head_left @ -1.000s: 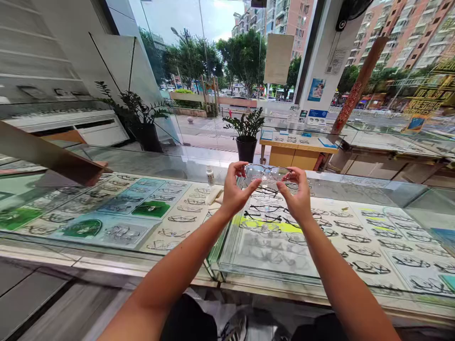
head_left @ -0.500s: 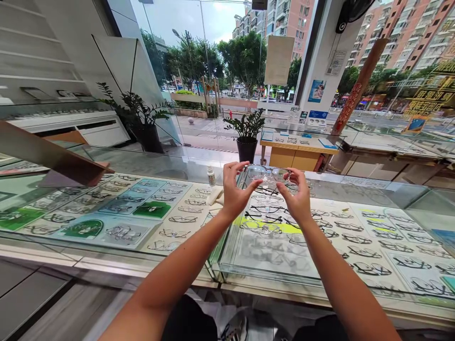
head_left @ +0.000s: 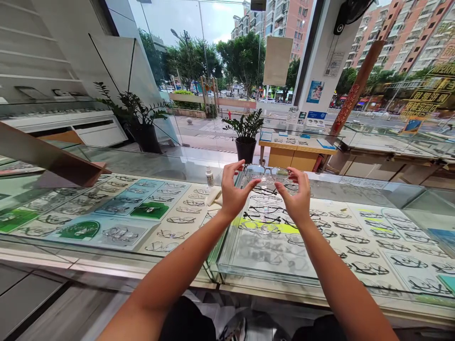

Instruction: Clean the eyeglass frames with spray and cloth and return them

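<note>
Held up between both hands over the glass display counter (head_left: 270,265) is a pair of eyeglasses (head_left: 267,173) with clear lenses and a thin frame. My left hand (head_left: 234,189) pinches its left side, fingertips at the upper corner and thumb near the lower rim. On the other side, my right hand (head_left: 296,192) grips the right edge in the same way, with the thumb beneath the lens. Below them, rows of eyeglass frames (head_left: 263,214) lie inside the case, partly hidden by my hands and forearms.
A small spray bottle (head_left: 209,177) and a pale cloth (head_left: 213,196) are on the counter left of my hands. Farther left, a brown slanted panel (head_left: 53,154) rises above the glass. A potted plant (head_left: 245,149) stands behind the counter, before the window.
The eyeglasses have tilted slightly between my hands, and their right side sits a little lower. Both hands keep their hold; the view has shifted slightly.
</note>
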Tool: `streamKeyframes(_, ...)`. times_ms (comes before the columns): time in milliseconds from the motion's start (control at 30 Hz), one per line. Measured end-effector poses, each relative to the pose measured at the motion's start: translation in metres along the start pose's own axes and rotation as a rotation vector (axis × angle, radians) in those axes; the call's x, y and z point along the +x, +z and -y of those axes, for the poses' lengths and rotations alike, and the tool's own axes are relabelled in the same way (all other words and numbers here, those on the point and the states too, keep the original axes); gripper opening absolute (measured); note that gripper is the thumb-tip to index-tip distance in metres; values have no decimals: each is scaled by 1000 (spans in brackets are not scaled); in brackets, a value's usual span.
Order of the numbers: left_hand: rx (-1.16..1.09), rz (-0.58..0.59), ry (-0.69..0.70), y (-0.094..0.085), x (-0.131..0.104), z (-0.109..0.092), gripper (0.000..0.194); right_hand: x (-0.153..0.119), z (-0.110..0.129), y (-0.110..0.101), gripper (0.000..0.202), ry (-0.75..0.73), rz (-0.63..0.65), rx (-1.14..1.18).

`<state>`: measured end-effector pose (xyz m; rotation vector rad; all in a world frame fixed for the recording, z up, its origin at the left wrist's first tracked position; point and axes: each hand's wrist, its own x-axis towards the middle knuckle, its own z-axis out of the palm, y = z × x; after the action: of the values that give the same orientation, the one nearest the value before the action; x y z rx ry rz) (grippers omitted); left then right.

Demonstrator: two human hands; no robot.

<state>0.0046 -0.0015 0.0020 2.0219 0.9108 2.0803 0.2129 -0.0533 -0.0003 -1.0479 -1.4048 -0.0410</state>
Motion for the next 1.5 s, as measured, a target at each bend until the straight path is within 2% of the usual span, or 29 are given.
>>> streamKeyframes(267,-15,17,-84,3,-3,7,60,0,2,-1,55,-56,-31,-54)
streamKeyframes(767,65,-34,10,2,-2,1,61,-4,-1,5,58,87,6,11)
streamKeyframes(1067,65,-46,31,1,-2,0,60,-5,-3,6,59,103,14,4)
streamKeyframes(1333,39,4,-40,3,-3,3,59,-5,-2,5,59,77,-34,-18)
streamKeyframes(1500,48,3,11,1,-1,4,61,-5,-3,5,58,69,-18,-26)
